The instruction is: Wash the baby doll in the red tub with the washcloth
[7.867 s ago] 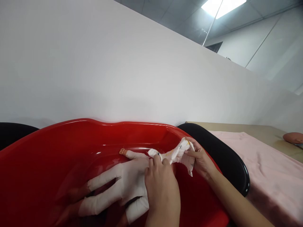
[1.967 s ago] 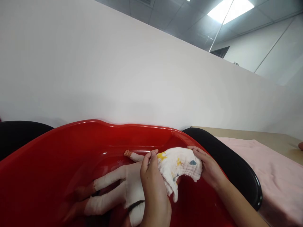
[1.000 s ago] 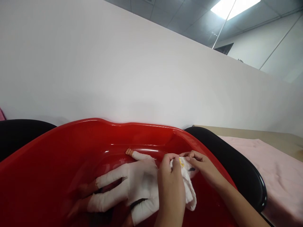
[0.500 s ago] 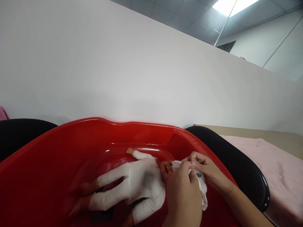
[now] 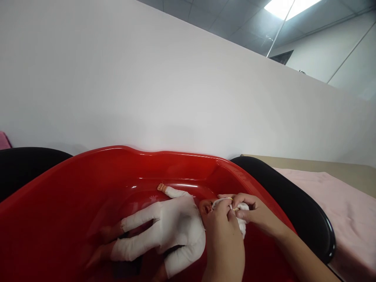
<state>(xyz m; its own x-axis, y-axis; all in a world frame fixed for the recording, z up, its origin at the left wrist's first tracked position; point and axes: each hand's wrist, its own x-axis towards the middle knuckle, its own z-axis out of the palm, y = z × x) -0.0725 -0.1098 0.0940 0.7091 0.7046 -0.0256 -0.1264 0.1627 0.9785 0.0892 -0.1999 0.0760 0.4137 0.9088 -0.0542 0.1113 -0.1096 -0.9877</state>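
A baby doll (image 5: 167,231) in a white suit lies on its back in a red plastic tub (image 5: 73,184), head to the right. Both my hands work a small white patterned cloth (image 5: 239,213) right at the doll's head. My left hand (image 5: 225,243) is closed, pinching the cloth near the doll's face. My right hand (image 5: 254,213) is closed round the bunched cloth from the right. Most of the doll's head is hidden behind my hands.
A black rim (image 5: 293,203) sticks out behind the tub on the right and another black edge (image 5: 26,164) on the left. A pink cloth (image 5: 337,207) covers the table at right. A white partition wall (image 5: 176,86) rises just behind the tub.
The cloth has been gathered from a spread piece into a small bunch, and both hands have slid right, from over the doll's chest to its head. The doll's body is now uncovered.
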